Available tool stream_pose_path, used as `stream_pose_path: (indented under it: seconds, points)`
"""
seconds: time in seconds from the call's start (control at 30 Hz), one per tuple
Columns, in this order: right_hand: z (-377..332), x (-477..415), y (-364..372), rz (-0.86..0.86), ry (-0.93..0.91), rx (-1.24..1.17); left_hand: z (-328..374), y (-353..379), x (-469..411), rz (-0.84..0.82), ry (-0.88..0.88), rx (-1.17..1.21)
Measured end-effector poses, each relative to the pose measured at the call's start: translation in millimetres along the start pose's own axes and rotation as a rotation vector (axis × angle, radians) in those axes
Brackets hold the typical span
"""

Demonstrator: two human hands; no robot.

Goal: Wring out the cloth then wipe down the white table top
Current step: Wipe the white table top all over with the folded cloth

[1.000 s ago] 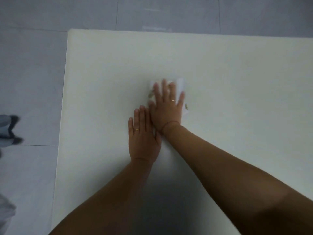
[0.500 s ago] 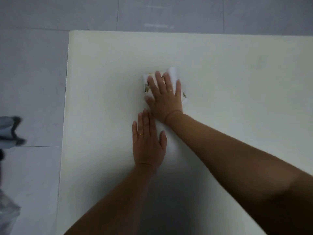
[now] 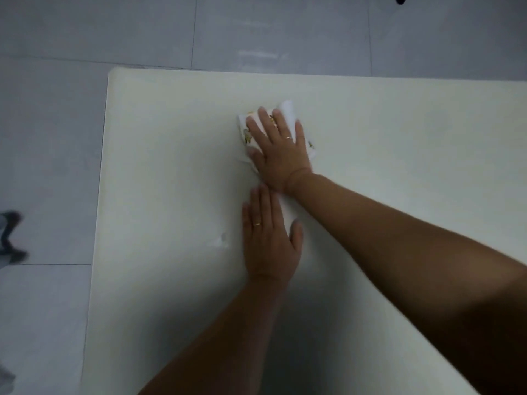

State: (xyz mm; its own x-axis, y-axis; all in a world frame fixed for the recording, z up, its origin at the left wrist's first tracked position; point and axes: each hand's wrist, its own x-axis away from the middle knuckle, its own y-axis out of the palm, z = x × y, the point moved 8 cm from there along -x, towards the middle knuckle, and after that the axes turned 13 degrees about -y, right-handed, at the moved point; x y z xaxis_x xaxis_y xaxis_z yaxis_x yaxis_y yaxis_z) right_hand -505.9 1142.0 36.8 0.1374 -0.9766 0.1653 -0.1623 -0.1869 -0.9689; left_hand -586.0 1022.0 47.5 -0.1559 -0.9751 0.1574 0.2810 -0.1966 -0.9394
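Grey floor tiles (image 3: 51, 155) surround the white table (image 3: 171, 166); the right hand (image 3: 281, 151) presses flat, fingers spread, on the cloth (image 3: 286, 109), while the left hand (image 3: 269, 238) lies flat, gripping nothing.

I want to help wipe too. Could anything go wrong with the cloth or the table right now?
Maybe. The cloth is bunched under the right hand, so it could slip out or wipe only a narrow strip. The left hand presses bare on the table top, which might leave prints. A wet-looking smear beside it may get missed.
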Motion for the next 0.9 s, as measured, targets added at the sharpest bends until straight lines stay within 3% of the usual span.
stream_pose_path:
  seconds: [0.07,0.1,0.2,0.3,0.33,0.43,0.5,0.57,0.77,0.9]
  points:
    - [31,0,-7,-0.018,-0.106,0.039,-2,5,-1,0.012,-0.005,-0.033]
    - [56,3,-12,-0.016,-0.061,0.048,-3,6,-1,0.016,-0.005,-0.041]
    - [127,10,-22,0.049,0.333,-0.053,-1,8,0,0.019,-0.001,-0.04]
    - [112,-9,-16,0.077,0.6,-0.088,-2,8,0,0.02,-0.014,-0.037]
    - [90,-22,-13,0.071,0.562,-0.074,-3,8,0,0.017,-0.01,-0.035]
    - [22,-55,-7,0.043,0.191,-0.022,-2,8,0,-0.002,-0.002,-0.028]
    - [22,-54,-11,0.022,0.022,-0.01,-2,8,-1,0.003,-0.004,-0.02]
    - [53,-40,-15,0.023,-0.008,0.021,-2,7,0,0.003,-0.005,-0.031]
    - [199,32,-36,0.08,0.453,-0.062,-1,7,-1,-0.001,0.002,-0.047]
    - [187,20,-31,0.086,0.643,-0.134,-1,8,-2,0.013,0.008,-0.062]
